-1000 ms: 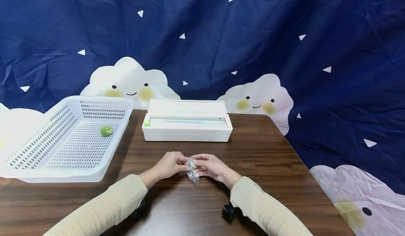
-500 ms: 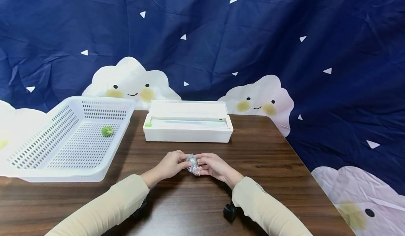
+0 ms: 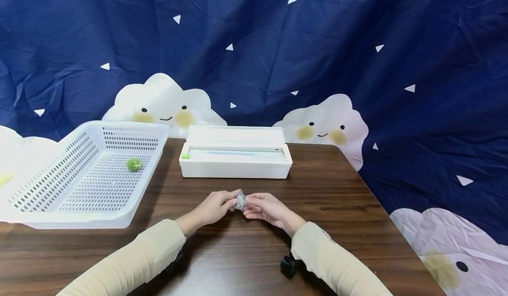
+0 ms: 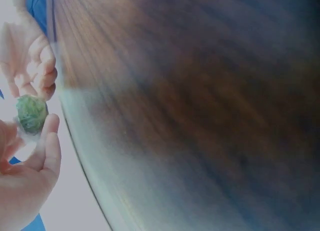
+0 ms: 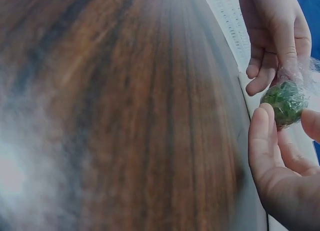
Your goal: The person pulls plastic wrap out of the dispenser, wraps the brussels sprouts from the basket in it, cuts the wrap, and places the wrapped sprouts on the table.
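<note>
A small green floret (image 5: pixel 285 102), apparently broccoli, is wrapped in crinkled clear cling film (image 5: pixel 296 77). Both hands hold this bundle (image 3: pixel 240 201) just above the table, in front of the white box. My left hand (image 3: pixel 214 205) pinches the film end between thumb and fingers. On the other side, my right hand (image 3: pixel 267 210) has its thumb and fingertips around the floret; its lower fingers are curled. From the left wrist view the green floret (image 4: pixel 31 114) shows between the two hands. Fingers partly hide the bundle in the head view.
Behind the hands stands a white cling film dispenser (image 3: pixel 236 169) with its lid raised and a green slider (image 3: pixel 185 156). To the left, a white perforated basket (image 3: pixel 79 220) holds one broccoli floret (image 3: pixel 134 164). The brown wooden table (image 3: pixel 325 190) ends before a blue cloud-patterned cloth (image 3: pixel 254 44).
The bundle has been turned between the fingers, and its loose film, which hung below before, is now gathered closer. Both hands stay nearly in place; the basket and dispenser are unchanged.
</note>
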A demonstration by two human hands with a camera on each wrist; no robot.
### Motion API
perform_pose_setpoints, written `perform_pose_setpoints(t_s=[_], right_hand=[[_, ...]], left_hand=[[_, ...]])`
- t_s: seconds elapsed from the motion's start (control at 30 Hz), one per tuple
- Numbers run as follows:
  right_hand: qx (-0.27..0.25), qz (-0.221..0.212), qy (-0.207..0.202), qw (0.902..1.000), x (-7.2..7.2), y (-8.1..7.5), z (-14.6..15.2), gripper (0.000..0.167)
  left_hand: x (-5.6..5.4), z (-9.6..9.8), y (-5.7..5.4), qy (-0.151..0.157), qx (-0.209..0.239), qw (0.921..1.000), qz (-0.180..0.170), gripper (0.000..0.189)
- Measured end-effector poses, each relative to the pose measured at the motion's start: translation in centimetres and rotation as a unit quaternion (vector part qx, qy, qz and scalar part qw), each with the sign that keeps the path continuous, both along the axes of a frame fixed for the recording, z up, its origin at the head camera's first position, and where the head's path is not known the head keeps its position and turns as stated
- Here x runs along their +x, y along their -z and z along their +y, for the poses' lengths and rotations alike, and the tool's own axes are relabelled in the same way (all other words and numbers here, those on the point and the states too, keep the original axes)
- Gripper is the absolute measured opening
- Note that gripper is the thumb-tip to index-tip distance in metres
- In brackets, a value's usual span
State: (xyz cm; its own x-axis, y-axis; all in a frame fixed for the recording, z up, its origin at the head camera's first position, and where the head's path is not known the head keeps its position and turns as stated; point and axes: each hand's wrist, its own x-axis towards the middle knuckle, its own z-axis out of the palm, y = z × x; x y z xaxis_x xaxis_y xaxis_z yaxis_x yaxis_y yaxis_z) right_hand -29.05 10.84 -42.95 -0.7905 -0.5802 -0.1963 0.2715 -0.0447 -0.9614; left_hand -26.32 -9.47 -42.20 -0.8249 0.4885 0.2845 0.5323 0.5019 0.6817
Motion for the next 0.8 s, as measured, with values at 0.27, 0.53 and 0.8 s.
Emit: perform_pose_setpoints(t_s=[0.27, 0.53, 0.8], right_hand=[[-0.002, -0.008, -0.010, 0.9999, 0.20, 0.15, 0.02, 0.017], [0.002, 0.001, -0.029, 0.9996, 0.44, -0.04, -0.18, 0.012], [0.017, 0.003, -0.022, 0.9996, 0.48, -0.02, -0.25, 0.015]], left_hand=[[-0.34, -0.06, 0.08, 0.017, 0.006, 0.9985, -0.052, 0.049], [-0.31, 0.12, -0.11, 0.013, 0.033, 0.9946, -0.097, 0.050], [-0.28, 0.32, -0.08, 0.027, 0.052, 0.9894, -0.133, 0.044]])
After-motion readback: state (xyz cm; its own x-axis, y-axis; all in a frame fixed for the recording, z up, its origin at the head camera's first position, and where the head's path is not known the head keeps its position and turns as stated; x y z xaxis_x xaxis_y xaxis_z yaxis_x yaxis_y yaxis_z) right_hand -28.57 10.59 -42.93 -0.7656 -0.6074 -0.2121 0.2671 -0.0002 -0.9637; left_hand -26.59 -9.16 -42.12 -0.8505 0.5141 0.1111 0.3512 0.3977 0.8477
